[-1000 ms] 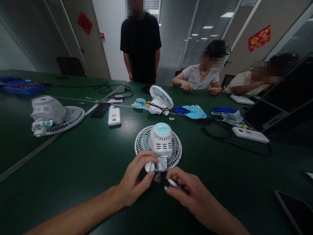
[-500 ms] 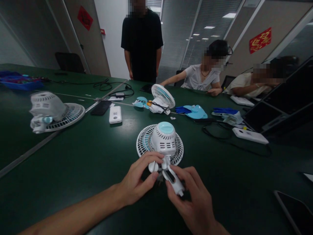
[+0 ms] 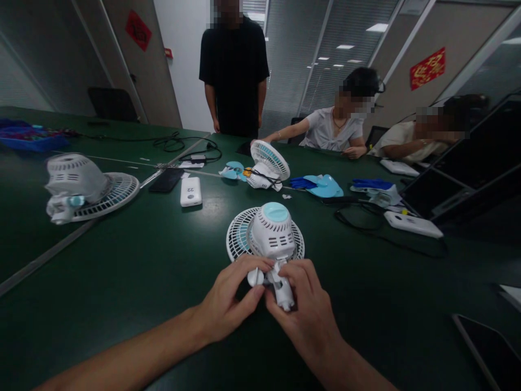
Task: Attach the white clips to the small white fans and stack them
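Note:
A white fan [image 3: 273, 233] with a light blue cap lies grille-down on the green table before me. At its near side, my right hand [image 3: 303, 301] is closed around a white plastic clamp piece [image 3: 284, 296], which sits against the fan's neck. My left hand [image 3: 236, 290] curves around the neck from the left, thumb and fingers on a white round knob [image 3: 255, 277]. Fingers hide the joint between the clamp piece and the neck, so I cannot tell whether they are fastened.
Another white fan [image 3: 77, 182] lies at the left. A white power bank [image 3: 191, 191] and a dark phone [image 3: 166, 180] lie beyond my hands. Farther back stand a tilted fan [image 3: 268, 163] and blue blades [image 3: 325, 186]. A phone [image 3: 488, 347] lies near right. Several people are across the table.
My right hand has moved left and upward, bringing the clamp piece from an angled position to nearly in line with the fan's neck. My left hand stays on the knob.

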The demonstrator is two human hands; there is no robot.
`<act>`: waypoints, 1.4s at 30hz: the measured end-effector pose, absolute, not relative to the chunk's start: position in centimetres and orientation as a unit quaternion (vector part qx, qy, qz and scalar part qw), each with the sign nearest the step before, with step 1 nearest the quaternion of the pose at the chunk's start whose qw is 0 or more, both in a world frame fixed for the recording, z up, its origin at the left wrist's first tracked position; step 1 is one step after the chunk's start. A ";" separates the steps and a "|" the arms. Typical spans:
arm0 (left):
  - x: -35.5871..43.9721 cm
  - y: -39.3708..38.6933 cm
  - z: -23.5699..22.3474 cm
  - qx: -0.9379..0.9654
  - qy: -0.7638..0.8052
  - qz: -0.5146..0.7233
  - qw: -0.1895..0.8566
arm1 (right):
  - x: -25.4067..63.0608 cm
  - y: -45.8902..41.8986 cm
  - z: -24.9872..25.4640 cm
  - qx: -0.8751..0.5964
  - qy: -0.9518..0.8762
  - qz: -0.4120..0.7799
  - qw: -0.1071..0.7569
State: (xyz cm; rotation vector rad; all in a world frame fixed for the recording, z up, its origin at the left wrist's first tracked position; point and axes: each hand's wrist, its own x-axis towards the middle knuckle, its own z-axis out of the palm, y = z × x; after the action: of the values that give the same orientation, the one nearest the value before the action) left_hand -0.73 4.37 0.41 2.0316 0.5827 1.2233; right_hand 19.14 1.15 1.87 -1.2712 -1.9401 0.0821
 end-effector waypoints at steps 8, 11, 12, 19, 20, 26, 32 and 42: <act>-0.9 3.9 0.3 0.817 0.244 0.408 0.327 | 20.5 0.1 0.6 -0.459 -0.784 0.011 0.417; -0.7 4.1 0.4 0.832 0.257 0.384 0.308 | 20.6 -0.3 0.8 -0.448 -0.792 0.019 0.414; -0.6 4.1 0.3 0.835 0.263 0.380 0.298 | 20.5 -0.4 0.8 -0.446 -0.792 0.021 0.416; 0.1 4.1 -0.3 0.853 0.287 0.383 0.208 | 19.7 -0.2 1.0 -0.458 -0.749 0.094 0.469; 0.2 4.0 -0.3 0.856 0.290 0.381 0.197 | 19.6 -0.2 1.1 -0.459 -0.743 0.106 0.475; 0.3 4.3 -0.5 0.856 0.276 0.378 0.220 | 19.6 -0.4 1.9 -0.482 -0.703 0.187 0.489; 0.4 4.6 -0.2 0.811 0.260 0.420 0.312 | 20.1 -0.3 2.1 -0.477 -0.693 0.206 0.499; 0.0 4.2 0.5 0.818 0.266 0.398 0.319 | 21.7 0.8 1.3 -0.506 -0.514 0.337 0.604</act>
State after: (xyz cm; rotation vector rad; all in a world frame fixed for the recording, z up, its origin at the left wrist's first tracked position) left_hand 0.05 4.16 0.46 2.1508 0.7008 1.0473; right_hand 21.73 0.78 1.30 -1.1715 -1.1905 0.7808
